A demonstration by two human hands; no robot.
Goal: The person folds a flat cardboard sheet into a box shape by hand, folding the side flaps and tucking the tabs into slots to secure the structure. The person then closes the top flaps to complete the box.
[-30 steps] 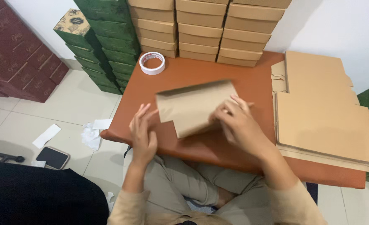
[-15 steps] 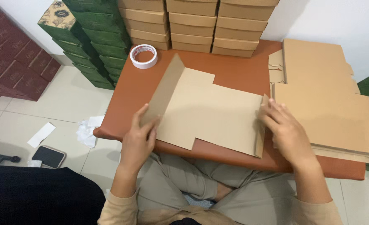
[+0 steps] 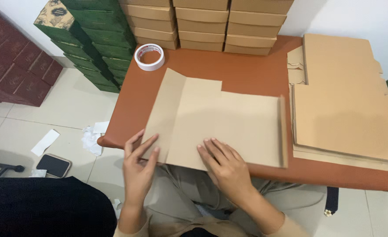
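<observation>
Rust-brown tabletop point(image 3: 246, 74) fills the view, with closed kraft boxes point(image 3: 205, 22) stacked along its far edge, a roll of white tape point(image 3: 149, 56) near them and a stack of flat cardboard blanks point(image 3: 347, 109) on the right. An unfolded cardboard box blank point(image 3: 220, 120) lies flat at the near edge, its left flap slightly raised and its right flap standing up. That near edge overhangs the tabletop toward the lap, so a careless push could tip or slide the sheet off, or crease it off the score line. Both hands are open and grip nothing: the left hand point(image 3: 139, 164) has its fingers spread, their tips on the blank's near left corner, while the right hand point(image 3: 224, 164) presses palm-down on its near middle.
</observation>
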